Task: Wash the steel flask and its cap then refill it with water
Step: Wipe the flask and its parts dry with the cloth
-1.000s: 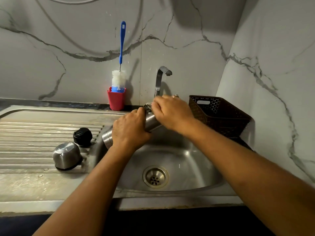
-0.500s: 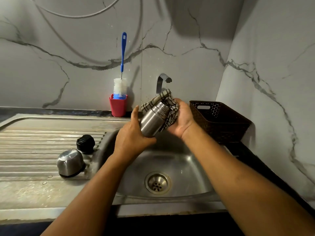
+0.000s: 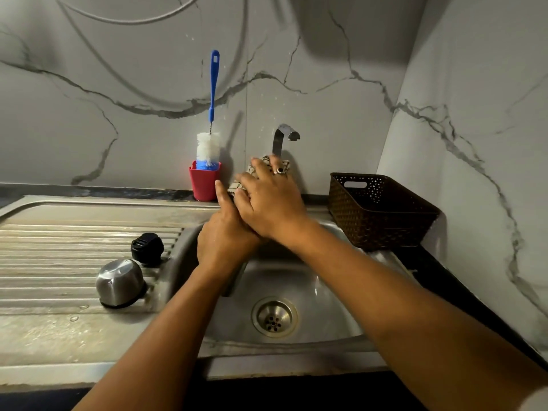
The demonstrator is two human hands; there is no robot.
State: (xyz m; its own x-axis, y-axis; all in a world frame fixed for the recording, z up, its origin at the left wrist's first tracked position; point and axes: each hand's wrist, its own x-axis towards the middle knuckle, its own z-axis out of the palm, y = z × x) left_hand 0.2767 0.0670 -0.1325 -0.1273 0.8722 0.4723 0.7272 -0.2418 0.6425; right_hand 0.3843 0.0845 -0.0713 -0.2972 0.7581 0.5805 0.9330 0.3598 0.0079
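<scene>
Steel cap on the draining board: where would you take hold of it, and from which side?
Take the cap round its side wall, coming down from above. It sits mouth-down on the draining board, so the rim can't be hooked, and its domed top looks too smooth to pinch. Stay clear of the stopper close behind it.

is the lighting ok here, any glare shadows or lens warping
Head view: dim overall, a broad shadow on the marble wall; glare on the steel cap and sink basin; the wide-angle lens bows the counter edge; focus is sharp, but the left hand and right hand hide most of the flask.
</scene>
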